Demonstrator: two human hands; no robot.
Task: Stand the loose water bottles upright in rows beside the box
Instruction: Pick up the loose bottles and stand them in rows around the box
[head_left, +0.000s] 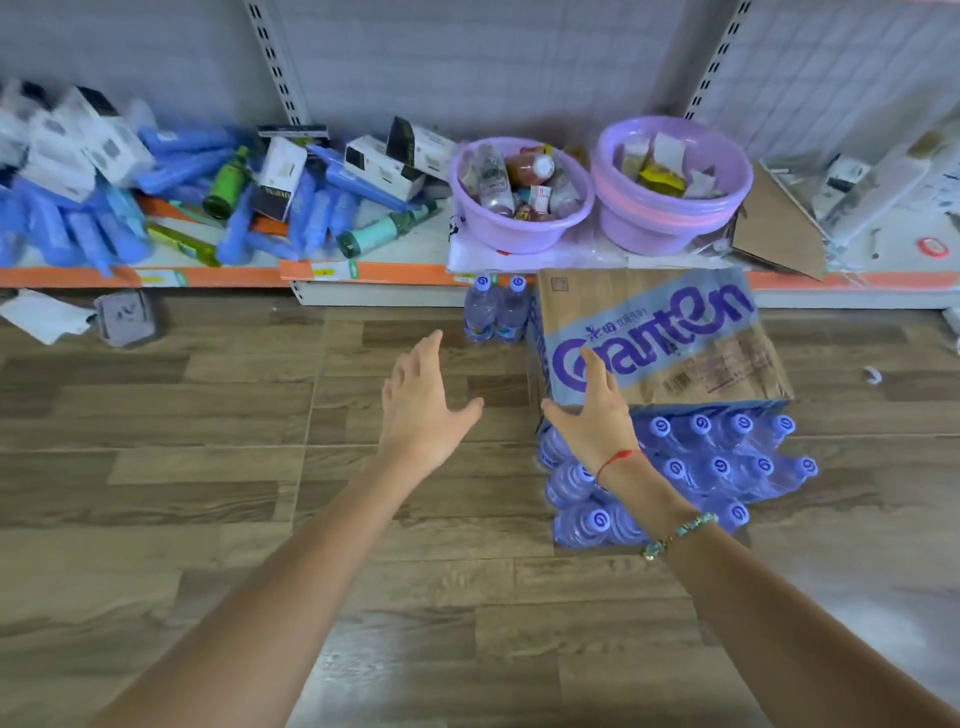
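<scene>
Two bare forearms are reaching over the wood floor (208, 467). Left hand (423, 402) — fingers spread, holding nothing. Right hand (589, 415) — spread too, hovering at the box (670, 338) corner. Loose bottles (691, 467) are lying heaped at the box's near side. Two bottles (496, 312) are standing upright just left of the box, below the shelf (363, 270).

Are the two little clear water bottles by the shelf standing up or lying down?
Standing up. The two clear water bottles show their blue caps on top, side by side left of the cardboard box.
</scene>
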